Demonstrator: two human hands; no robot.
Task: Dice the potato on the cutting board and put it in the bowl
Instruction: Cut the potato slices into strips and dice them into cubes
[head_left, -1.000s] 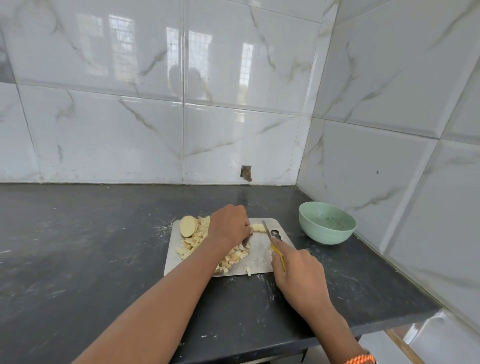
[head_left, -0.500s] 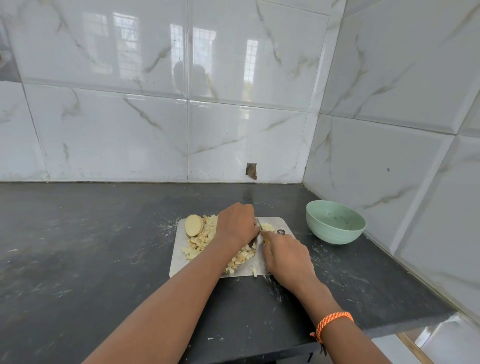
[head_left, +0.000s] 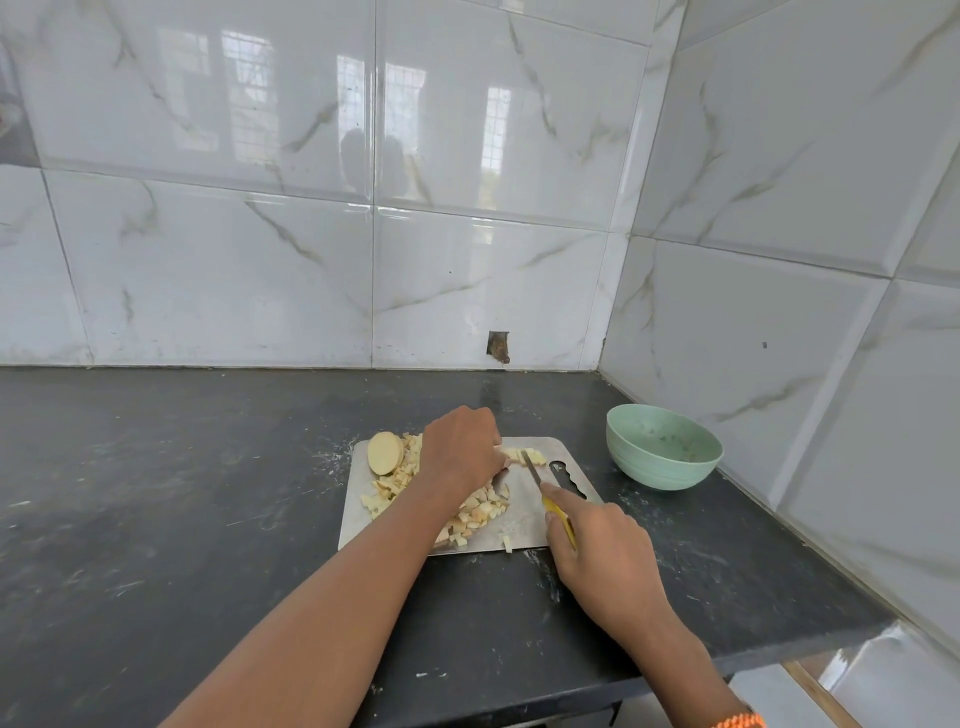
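Observation:
A steel cutting board (head_left: 527, 525) lies on the dark counter. Several pale potato dice (head_left: 485, 506) are heaped on it, and a round potato end piece (head_left: 384, 453) sits at its far left corner. My left hand (head_left: 460, 454) holds down a strip of potato (head_left: 530, 456) at the board's far side, fingers curled over it. My right hand (head_left: 602, 558) grips a yellow-handled knife (head_left: 545, 488) whose blade rests against that strip. A light green bowl (head_left: 664, 447) stands to the right of the board, with nothing but small specks inside.
The dark counter (head_left: 156, 493) stretches far to the left. Its front edge runs close below my right arm. Tiled walls meet in a corner right behind the bowl. A small hole (head_left: 497, 345) marks the back wall.
My right hand moved in close beside my left hand, then drew back toward me with the knife. The left hand stayed on the potato strip.

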